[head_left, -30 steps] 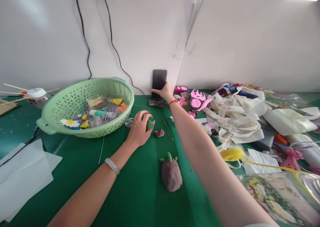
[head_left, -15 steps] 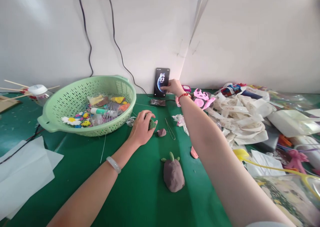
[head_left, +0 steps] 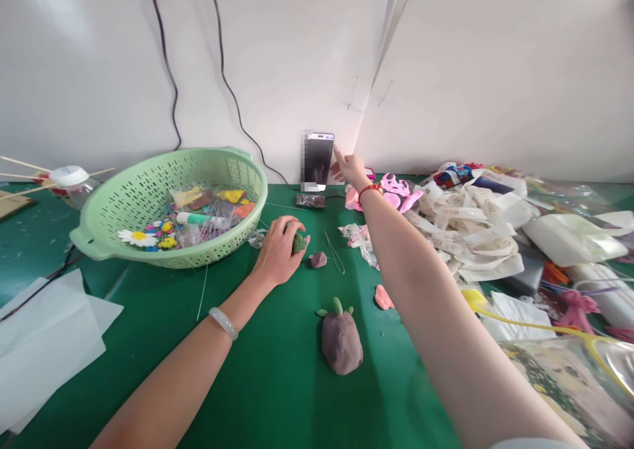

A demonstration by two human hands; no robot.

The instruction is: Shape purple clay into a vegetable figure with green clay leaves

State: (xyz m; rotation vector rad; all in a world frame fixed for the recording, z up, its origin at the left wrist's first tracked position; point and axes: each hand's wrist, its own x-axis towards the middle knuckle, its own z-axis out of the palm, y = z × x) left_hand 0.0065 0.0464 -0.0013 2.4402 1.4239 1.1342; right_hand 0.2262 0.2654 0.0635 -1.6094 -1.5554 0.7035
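Note:
My left hand rests on the green table, its fingers curled around a lump of green clay. Beside it lies a small brownish-purple clay piece, with a bent wire loop to its right. My right hand reaches far forward with the index finger raised and the others loosely apart, at the right edge of a phone leaning on the wall. The phone's screen is mostly dark with a bright top. Closer to me sits a brownish-purple clay ball topped with green leaf shapes.
A green plastic basket holding clay pieces and a marker stands on the left, near white paper sheets. Pink clay lies by my right forearm. Ribbons, yellow-framed glasses and bags crowd the right side.
My right hand has moved slightly right, off the phone screen, with its index finger now raised. The screen has switched from a clock display to another view. My left hand keeps its grip.

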